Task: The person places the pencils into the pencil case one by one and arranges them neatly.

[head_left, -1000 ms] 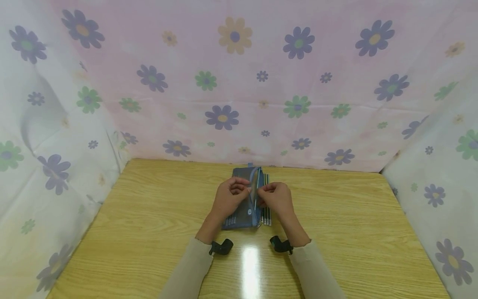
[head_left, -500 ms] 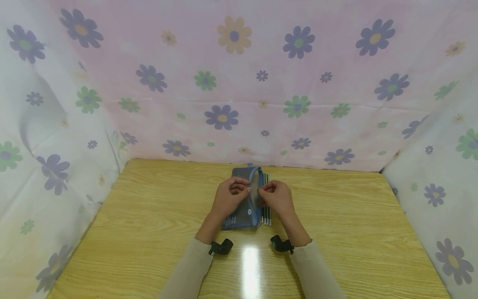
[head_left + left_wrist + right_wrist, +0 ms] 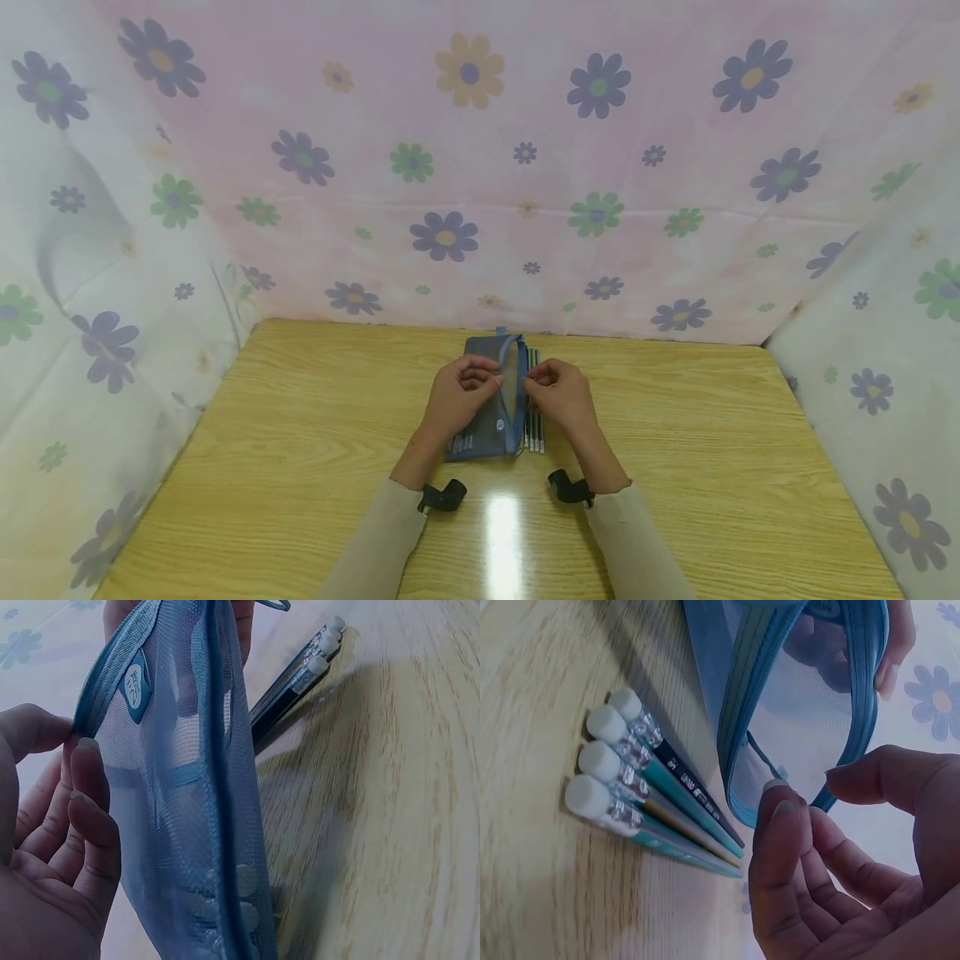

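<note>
A blue mesh zip pencil case lies on the table with its zipped mouth gaping. My left hand pinches one zipper edge between thumb and fingertips, beside a small logo tab. At the opposite edge of the mouth, the right hand pinches the zipper band between thumb and fingers. White eraser ends show through the mesh low in the case. Several pencils with white erasers lie side by side on the table just right of the case, partly behind the right hand in the head view.
The wood-grain table ends at the back against a pink flowered cloth. Similar white flowered cloths hang at left and right. Each wrist carries a black camera mount close above the tabletop.
My right hand has shifted slightly to the right, drawing its edge of the pencil case along, so the mouth gapes wider. The left hand and the loose pencils stay nearly in place.
</note>
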The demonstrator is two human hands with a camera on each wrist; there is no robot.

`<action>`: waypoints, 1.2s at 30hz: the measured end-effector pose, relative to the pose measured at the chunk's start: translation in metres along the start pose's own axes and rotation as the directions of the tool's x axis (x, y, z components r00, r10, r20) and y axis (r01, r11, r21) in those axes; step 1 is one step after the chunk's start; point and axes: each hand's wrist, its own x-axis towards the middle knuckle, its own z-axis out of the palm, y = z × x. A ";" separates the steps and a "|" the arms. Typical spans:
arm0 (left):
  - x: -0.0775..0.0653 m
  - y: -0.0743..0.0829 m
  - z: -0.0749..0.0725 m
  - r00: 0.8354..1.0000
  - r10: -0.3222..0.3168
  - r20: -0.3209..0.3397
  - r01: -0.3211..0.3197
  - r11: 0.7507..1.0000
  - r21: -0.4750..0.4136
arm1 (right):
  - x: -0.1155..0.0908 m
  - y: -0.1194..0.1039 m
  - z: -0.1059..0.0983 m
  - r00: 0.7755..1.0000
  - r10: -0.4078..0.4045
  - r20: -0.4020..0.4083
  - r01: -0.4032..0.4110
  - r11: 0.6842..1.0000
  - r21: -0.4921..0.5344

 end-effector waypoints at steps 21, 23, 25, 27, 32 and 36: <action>0.007 -0.022 -0.002 1.000 -0.005 -0.007 0.005 1.000 0.018 | 0.005 0.007 -0.009 0.998 -0.033 -0.049 0.020 0.967 -0.253; 0.008 -0.025 -0.002 1.000 0.003 -0.010 -0.003 1.000 0.019 | 0.005 0.008 -0.009 0.998 -0.036 -0.052 0.021 0.964 -0.266; 0.008 -0.026 -0.002 1.000 0.013 -0.010 -0.013 1.000 0.018 | 0.006 0.009 -0.009 0.998 -0.034 -0.055 0.018 0.961 -0.276; 0.008 -0.028 -0.002 1.000 0.023 -0.010 -0.023 1.000 0.016 | 0.006 0.009 -0.009 0.998 -0.037 -0.056 0.019 0.957 -0.291; 0.008 -0.029 -0.004 0.999 0.045 -0.008 -0.045 0.999 0.023 | 0.005 0.010 -0.010 0.998 -0.034 -0.059 0.013 0.946 -0.324; 0.008 -0.028 -0.004 0.999 0.044 -0.012 -0.044 0.999 0.027 | 0.005 0.012 -0.010 0.998 -0.022 -0.065 -0.002 0.942 -0.335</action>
